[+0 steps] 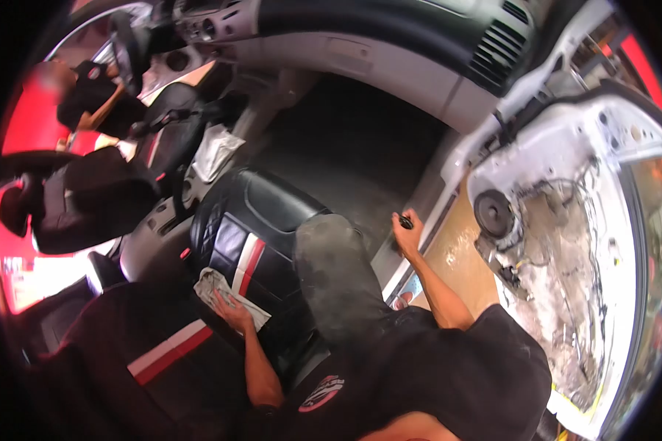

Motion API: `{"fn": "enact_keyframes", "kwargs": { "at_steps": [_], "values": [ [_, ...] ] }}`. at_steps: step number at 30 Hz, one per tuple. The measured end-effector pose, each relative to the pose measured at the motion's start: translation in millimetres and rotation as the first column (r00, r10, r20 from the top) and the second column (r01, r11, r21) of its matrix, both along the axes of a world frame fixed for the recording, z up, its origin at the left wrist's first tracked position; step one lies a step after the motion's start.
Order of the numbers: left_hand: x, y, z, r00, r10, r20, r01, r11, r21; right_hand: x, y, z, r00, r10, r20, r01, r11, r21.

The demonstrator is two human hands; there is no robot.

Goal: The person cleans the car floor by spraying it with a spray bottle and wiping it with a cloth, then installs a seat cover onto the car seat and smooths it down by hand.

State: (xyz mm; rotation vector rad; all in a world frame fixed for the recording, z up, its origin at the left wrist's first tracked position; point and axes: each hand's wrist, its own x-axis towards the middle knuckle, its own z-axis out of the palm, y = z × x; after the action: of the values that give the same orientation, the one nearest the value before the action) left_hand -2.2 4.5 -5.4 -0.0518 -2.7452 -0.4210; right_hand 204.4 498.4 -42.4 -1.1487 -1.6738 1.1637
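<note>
My left hand [234, 314] presses a crumpled, greyish-white cloth [215, 281] onto the black leather car seat [272, 290], its fingers lying over the cloth. A white and red stripe [248, 262] runs along the seat cushion just beyond the cloth. Out by the door opening, my right hand [408, 237] is closed around a small black object [405, 221]; its kind is too small to make out. My knee rests over the right part of the seat. The cloth hides the patch of seat below it.
At right stands an open door [566, 158] without its trim panel, showing a speaker [494, 213] and loose wiring. A white bag or cloth [217, 153] lies by the centre console. Another person [99, 95] is at the driver's side. The dashboard [390, 62] spans the top.
</note>
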Motion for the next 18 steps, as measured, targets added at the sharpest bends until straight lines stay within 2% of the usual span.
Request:
{"fn": "enact_keyframes", "kwargs": {
  "at_steps": [10, 15, 18],
  "values": [
    [6, 5, 12, 0.992, 0.101, 0.081, -0.106, 0.992, 0.065, 17, -4, -1, 0.996, 0.032, 0.089, -0.033, 0.999, 0.009],
    [5, 4, 13, 0.993, 0.089, 0.082, -0.096, 0.992, 0.087, 9, 9, 6, 0.995, 0.024, 0.099, -0.028, 0.999, 0.041],
    [7, 5, 14, 0.993, 0.089, 0.077, -0.098, 0.988, 0.120, -1, 22, 18, 0.996, 0.020, 0.092, -0.013, 0.998, -0.068]
  ]
}}
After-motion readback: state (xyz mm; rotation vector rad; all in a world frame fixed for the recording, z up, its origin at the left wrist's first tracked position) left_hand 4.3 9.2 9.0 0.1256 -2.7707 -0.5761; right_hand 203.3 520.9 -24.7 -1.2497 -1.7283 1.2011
